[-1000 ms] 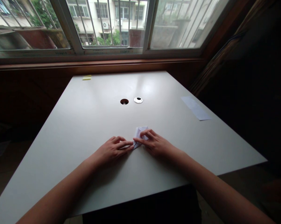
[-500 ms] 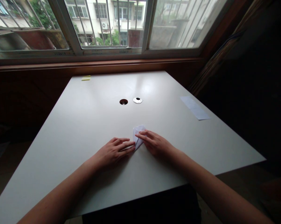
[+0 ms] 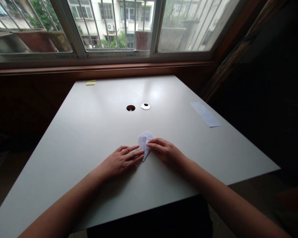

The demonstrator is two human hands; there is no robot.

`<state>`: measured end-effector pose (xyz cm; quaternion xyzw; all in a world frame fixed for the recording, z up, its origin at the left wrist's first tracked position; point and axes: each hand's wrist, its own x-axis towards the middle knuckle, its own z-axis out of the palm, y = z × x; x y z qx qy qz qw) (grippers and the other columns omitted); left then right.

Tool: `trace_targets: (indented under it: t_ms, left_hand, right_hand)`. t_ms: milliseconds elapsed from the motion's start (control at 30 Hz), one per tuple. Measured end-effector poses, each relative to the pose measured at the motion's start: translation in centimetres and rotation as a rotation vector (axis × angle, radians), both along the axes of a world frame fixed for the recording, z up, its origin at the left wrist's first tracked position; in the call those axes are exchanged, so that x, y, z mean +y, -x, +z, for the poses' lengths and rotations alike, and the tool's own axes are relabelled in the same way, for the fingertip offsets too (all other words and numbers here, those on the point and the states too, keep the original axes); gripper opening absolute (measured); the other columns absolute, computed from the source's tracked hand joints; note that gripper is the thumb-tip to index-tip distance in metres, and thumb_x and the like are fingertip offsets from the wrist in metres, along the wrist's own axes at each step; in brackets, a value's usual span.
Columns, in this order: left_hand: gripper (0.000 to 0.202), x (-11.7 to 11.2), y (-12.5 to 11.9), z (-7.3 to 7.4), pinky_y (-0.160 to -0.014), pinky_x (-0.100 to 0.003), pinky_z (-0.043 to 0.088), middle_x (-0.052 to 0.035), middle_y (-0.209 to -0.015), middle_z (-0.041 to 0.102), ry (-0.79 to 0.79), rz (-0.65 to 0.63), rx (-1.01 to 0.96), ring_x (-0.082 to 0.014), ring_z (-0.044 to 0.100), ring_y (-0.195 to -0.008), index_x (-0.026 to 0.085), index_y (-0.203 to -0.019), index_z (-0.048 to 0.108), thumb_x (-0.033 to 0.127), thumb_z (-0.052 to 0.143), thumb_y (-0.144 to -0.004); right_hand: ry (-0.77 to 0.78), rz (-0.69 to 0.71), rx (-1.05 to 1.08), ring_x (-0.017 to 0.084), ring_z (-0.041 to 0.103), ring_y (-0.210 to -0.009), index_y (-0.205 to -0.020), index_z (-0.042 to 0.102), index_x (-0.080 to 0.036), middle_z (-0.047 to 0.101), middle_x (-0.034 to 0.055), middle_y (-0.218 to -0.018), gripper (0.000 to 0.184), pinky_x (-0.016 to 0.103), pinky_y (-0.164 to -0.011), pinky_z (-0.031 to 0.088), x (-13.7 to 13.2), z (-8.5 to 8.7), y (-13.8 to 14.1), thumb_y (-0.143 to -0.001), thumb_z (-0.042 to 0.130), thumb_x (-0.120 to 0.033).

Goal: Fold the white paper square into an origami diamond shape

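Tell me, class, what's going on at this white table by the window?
A person's bare hands are on a small folded paper lying on the white table. The left hand touches its left side, the right hand its right side, and its pointed end faces the person. Beyond are a cable hole, a round grommet cover and, near the right edge, a paper strip.

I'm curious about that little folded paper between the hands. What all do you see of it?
The folded paper looks white and thin, with creased, overlapping flaps and a narrow tip pointing toward the person. It lies on the white table. The left hand touches its left side, the right hand its right.
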<state>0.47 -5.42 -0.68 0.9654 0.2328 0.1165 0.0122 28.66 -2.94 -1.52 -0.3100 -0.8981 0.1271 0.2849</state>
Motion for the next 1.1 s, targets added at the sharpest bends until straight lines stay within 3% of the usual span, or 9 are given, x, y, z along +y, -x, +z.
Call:
trace_targets:
  t_ms: [133, 267, 400, 500, 633, 900, 1100]
  left_hand:
    - [0.048, 0.0, -0.1, 0.0, -0.111, -0.039, 0.030, -0.0057, -0.149, 0.045, 0.000, 0.010, 0.012, -0.0224, 0.031, -0.144, 0.024, -0.149, 0.034, 0.031, 0.038, -0.102]
    - [0.048, 0.0, -0.1, 0.0, -0.111, -0.039, 0.030, -0.0056, -0.149, 0.045, -0.005, 0.004, 0.015, -0.0225, 0.031, -0.144, 0.024, -0.150, 0.034, 0.031, 0.039, -0.102]
    - [0.048, -0.1, -0.1, 0.0, -0.111, -0.039, 0.031, -0.0053, -0.148, 0.047, -0.012, 0.008, 0.013, -0.0230, 0.034, -0.142, 0.024, -0.149, 0.036, 0.030, 0.041, -0.102]
    - [0.047, -0.1, -0.2, 0.1, -0.112, -0.039, 0.030, -0.0052, -0.148, 0.047, -0.013, 0.009, 0.010, -0.0228, 0.035, -0.142, 0.024, -0.148, 0.038, 0.030, 0.041, -0.102]
    - [0.046, 0.0, -0.1, 0.0, -0.111, -0.039, 0.030, -0.0038, -0.148, 0.047, -0.010, 0.003, 0.010, -0.0221, 0.035, -0.142, 0.026, -0.147, 0.037, 0.028, 0.041, -0.101]
    - [0.048, 0.4, 0.4, -0.2, -0.113, -0.040, 0.027, -0.0028, -0.153, 0.040, 0.037, -0.020, 0.054, -0.0229, 0.031, -0.143, 0.025, -0.149, 0.033, 0.022, 0.037, -0.102]
    - [0.049, 0.3, 0.5, 0.3, -0.112, -0.042, 0.031, -0.0049, -0.149, 0.045, 0.038, -0.054, 0.026, -0.0229, 0.036, -0.141, 0.026, -0.148, 0.035, 0.021, 0.040, -0.100]
  right_hand:
    - [0.003, -0.019, 0.016, 0.020, 0.063, -0.101, -0.120, 0.060, -0.022, 0.067, 0.0097, -0.112, 0.027, 0.036, -0.088, 0.054, 0.0, 0.0, 0.2, -0.094, 0.052, -0.017]
    - [0.034, -0.105, -0.003, 0.020, 0.065, -0.091, -0.127, 0.054, -0.022, 0.071, 0.0079, -0.104, 0.034, 0.036, -0.084, 0.053, 0.0, 0.6, 1.0, -0.093, 0.056, -0.025]
    - [0.207, -0.305, 0.051, 0.017, 0.066, -0.080, -0.129, 0.052, -0.025, 0.072, 0.0033, -0.094, 0.039, 0.031, -0.077, 0.052, 0.3, 1.3, 2.4, -0.091, 0.060, -0.030]
    - [0.351, -0.365, 0.141, 0.016, 0.066, -0.077, -0.131, 0.050, -0.026, 0.071, 0.0011, -0.090, 0.045, 0.028, -0.073, 0.052, 1.0, 1.4, 3.2, -0.088, 0.063, -0.029]
    - [0.439, -0.384, 0.172, 0.015, 0.065, -0.075, -0.127, 0.054, -0.027, 0.070, -0.0016, -0.085, 0.044, 0.027, -0.073, 0.051, 1.8, 1.2, 3.9, -0.084, 0.065, -0.023]
    - [0.436, -0.411, 0.092, 0.014, 0.063, -0.073, -0.119, 0.057, -0.030, 0.068, -0.0040, -0.081, 0.040, 0.026, -0.070, 0.047, 2.3, 1.6, 4.3, -0.081, 0.064, -0.017]
    - [0.478, -0.391, 0.085, 0.014, 0.063, -0.072, -0.112, 0.058, -0.028, 0.068, -0.0036, -0.081, 0.033, 0.025, -0.069, 0.046, 3.0, 1.5, 4.2, -0.081, 0.064, -0.018]
